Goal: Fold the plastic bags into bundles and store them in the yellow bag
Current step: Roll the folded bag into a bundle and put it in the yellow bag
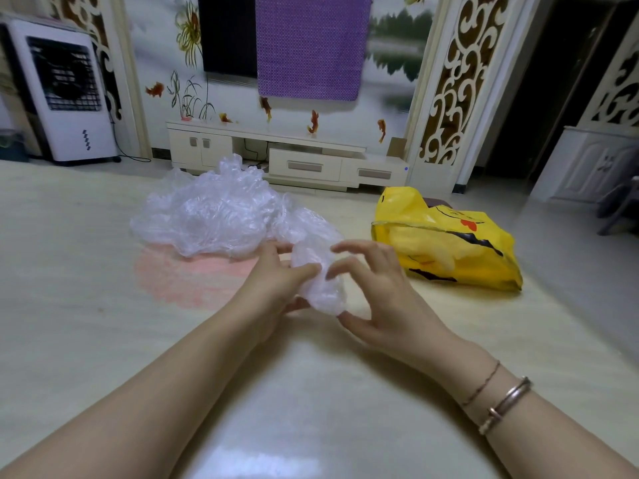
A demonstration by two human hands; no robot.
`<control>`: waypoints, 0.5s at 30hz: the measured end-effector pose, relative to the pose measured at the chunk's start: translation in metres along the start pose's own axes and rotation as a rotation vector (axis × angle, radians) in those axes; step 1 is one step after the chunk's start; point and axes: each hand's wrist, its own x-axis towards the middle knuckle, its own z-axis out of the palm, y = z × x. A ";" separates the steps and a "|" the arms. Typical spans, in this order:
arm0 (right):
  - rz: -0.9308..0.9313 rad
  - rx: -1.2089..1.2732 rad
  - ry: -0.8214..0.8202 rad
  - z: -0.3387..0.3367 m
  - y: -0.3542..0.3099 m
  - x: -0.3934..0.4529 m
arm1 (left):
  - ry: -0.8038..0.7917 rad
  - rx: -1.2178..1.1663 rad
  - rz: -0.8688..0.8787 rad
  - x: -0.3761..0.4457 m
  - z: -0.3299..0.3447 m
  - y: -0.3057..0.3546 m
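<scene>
Both hands [311, 285] work a clear plastic bag [320, 274] beside the yellow bag [484, 264].

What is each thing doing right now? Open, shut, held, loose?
Left hand: grips the crumpled bag.
Right hand: fingers spread, touching the crumpled bag.
Crumpled bag: scrunched, between both hands.
Clear bag pile: loose on the floor.
Yellow bag: open, lying on its side.

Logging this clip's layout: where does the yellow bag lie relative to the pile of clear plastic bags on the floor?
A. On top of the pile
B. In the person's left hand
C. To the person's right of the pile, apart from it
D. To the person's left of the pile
C: the yellow bag lies on the floor to the right of the pile of clear plastic bags, with bare floor between them.
</scene>
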 end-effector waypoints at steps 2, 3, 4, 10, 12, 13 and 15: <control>-0.033 0.018 -0.025 0.001 0.000 0.001 | -0.038 0.038 -0.013 0.001 -0.002 -0.001; -0.036 0.050 -0.051 0.000 0.002 0.001 | -0.036 0.067 -0.020 0.001 -0.004 -0.001; -0.026 0.085 -0.075 0.000 0.004 -0.001 | -0.025 0.098 -0.026 0.002 -0.006 -0.001; 0.121 0.256 -0.184 -0.007 0.008 -0.008 | 0.176 0.559 0.293 0.005 -0.014 0.001; 0.178 0.311 -0.201 -0.007 0.010 -0.009 | 0.110 0.537 0.362 -0.001 -0.012 0.007; 0.211 0.343 -0.203 -0.008 0.009 -0.009 | 0.039 0.501 0.345 -0.004 -0.011 0.009; 0.264 0.403 -0.197 -0.008 0.008 -0.009 | -0.079 0.488 0.267 -0.010 -0.006 0.011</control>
